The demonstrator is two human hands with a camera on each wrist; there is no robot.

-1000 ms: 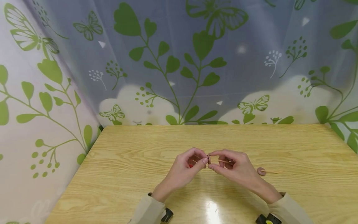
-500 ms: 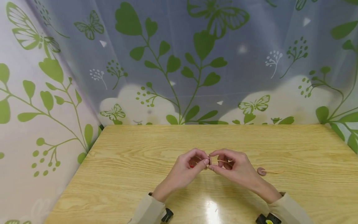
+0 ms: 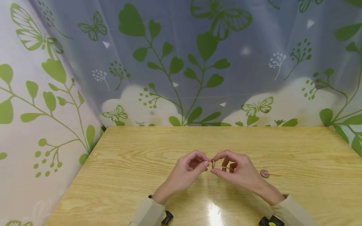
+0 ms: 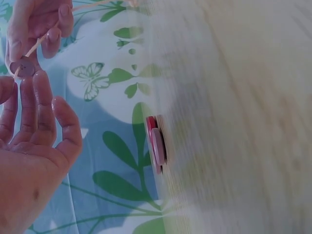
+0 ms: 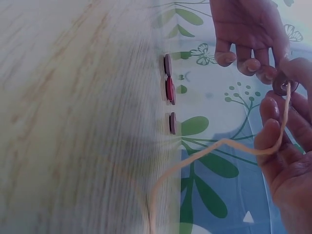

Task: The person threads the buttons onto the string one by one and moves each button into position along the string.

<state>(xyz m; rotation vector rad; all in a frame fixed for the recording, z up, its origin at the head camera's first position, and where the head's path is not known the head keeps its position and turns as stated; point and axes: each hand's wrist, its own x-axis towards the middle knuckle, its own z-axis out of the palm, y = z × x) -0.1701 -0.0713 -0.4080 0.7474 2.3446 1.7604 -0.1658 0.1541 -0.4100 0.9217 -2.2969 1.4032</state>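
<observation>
In the head view both hands meet over the middle of the table around a small brown button [image 3: 213,164]. My right hand [image 3: 238,166] holds it on edge between thumb and index finger. An orange cord [image 5: 195,155] goes through the button, as the right wrist view shows, and trails down toward the table past the right palm. My left hand [image 3: 190,166] is just left of the button, its thumb and index fingertips pinching the cord's short end [image 4: 16,73] on that side. The left hand's other fingers are loosely bent.
Another brown button [image 3: 264,173] lies on the wooden table [image 3: 135,188] at the right, with a cord [image 3: 278,174] stretching rightward. The right wrist view also shows a red button [image 5: 170,90] and brown discs [image 5: 167,65] on the table. A patterned curtain [image 3: 169,47] hangs behind.
The left fingertips have slid slightly left off the button to the cord's end. The button now sits in the right hand's fingertips. The red piece seen behind the left hand is hidden now.
</observation>
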